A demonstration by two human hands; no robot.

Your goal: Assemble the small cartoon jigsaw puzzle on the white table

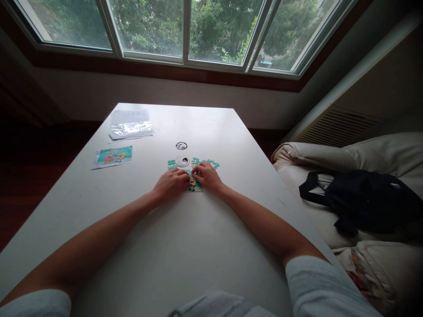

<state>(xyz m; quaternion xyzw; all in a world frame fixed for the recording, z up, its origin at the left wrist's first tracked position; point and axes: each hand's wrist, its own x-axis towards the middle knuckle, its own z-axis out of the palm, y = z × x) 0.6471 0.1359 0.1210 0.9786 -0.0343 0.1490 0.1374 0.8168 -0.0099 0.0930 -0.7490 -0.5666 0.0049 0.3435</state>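
Observation:
Small teal jigsaw pieces surround a partly joined jigsaw puzzle [194, 187] with a yellow cartoon figure on it. My left hand [170, 184] lies over the puzzle's left side, its fingers bent and closed at the edge. From the right, my right hand [209, 177] reaches in with curled fingertips pinched at the puzzle's upper part. Any piece between those fingertips is too small to make out. Loose jigsaw pieces [211, 164] lie just beyond my right hand, and others [171, 164] beyond my left. Both hands cover part of the puzzle.
A round tin lid [181, 161] sits just past the puzzle, with another round disc [181, 145] farther off. To the left are a cartoon picture sheet [114, 156] and papers with clear plastic [131, 125]. The white table [185, 246] adjoins a sofa holding a black bag [373, 200].

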